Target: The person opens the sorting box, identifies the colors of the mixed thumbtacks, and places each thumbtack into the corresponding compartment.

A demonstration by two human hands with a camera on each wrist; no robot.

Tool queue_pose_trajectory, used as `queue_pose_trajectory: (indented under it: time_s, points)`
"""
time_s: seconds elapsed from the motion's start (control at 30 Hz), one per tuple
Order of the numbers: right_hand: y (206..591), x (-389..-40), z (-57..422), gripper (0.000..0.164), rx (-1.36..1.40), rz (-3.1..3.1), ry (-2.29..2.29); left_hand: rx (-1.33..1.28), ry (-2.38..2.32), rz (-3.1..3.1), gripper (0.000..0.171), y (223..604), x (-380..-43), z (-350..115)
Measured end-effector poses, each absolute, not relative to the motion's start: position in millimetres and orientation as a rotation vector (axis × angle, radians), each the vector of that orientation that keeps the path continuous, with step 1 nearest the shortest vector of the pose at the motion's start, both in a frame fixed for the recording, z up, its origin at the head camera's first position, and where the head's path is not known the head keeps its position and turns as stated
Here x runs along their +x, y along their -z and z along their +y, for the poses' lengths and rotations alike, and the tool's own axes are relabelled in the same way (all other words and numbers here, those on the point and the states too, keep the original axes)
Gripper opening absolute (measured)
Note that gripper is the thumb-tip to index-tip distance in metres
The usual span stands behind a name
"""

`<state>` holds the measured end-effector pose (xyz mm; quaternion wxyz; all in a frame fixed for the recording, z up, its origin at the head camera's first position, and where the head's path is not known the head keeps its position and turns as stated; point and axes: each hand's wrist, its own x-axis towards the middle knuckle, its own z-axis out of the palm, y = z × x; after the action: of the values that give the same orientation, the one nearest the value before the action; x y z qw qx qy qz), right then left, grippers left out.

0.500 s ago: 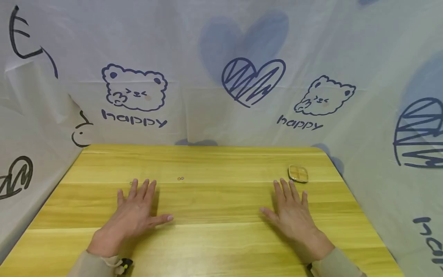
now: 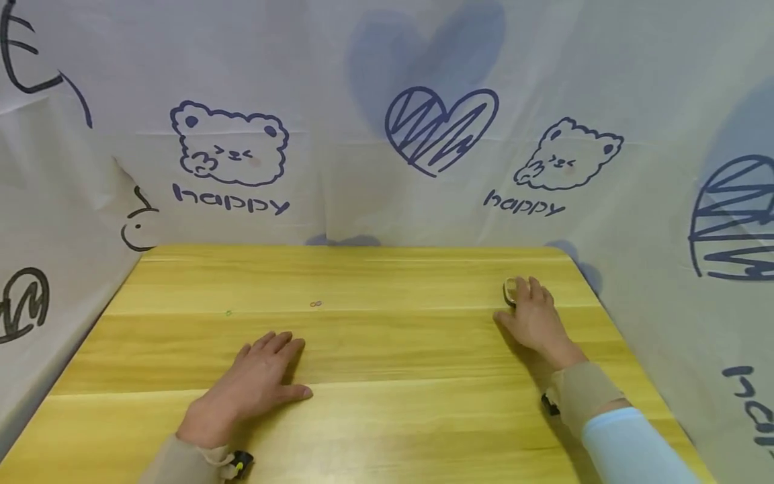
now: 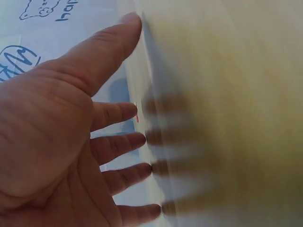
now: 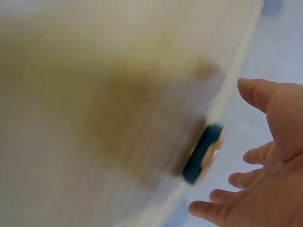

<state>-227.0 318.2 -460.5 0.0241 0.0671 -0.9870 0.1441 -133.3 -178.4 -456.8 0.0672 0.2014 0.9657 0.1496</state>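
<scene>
The right hand [image 2: 533,314] reaches over the small compartmented box [image 2: 511,289] near the table's [image 2: 387,417] far right corner, fingers loosely spread above it, not yet gripping; closing thumb and fingers round it seems the next need; the left hand [image 2: 254,386] lies flat, fingers straight; the right wrist view alone shows the box's [image 4: 203,153] blue edge, blurred.

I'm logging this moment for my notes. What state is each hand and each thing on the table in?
Left hand: flat on the table, fingers spread, holding nothing.
Right hand: stretched forward, fingers over the small box, not clearly gripping it.
Small box: lying on the table near the far right corner, mostly covered by the fingers; open or closed cannot be told.
Tiny rings: lying loose on the table, untouched.
Table: level, wooden.
</scene>
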Motion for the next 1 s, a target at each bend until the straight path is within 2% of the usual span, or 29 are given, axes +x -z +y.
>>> queue_pose_trajectory:
  time_s: [0.17,0.3,0.47,0.8,1.0]
  points:
    - [458.7,-253.1,326.0,0.088,0.096,-3.184,-0.612,0.659,-0.515,2.902,0.084,460.4,-132.2,-177.9]
    - [458.9,-260.7,328.6,0.085,0.064,-3.224,-0.621,0.692,-0.556,2.899,0.083,462.0,-132.1,-176.7]
    - [458.0,-259.7,327.6,0.082,0.041,-3.203,-0.565,0.715,-0.574,2.909,0.083,464.1,-133.7,-174.3]
    - [458.6,-251.3,312.7,0.099,-0.041,-3.192,-0.625,0.705,-0.647,2.91,0.083,464.5,-136.1,-173.3]
    - [463.3,-246.1,306.2,0.1,-0.036,-3.169,-0.613,0.668,-0.681,2.896,0.082,464.4,-136.0,-173.3]
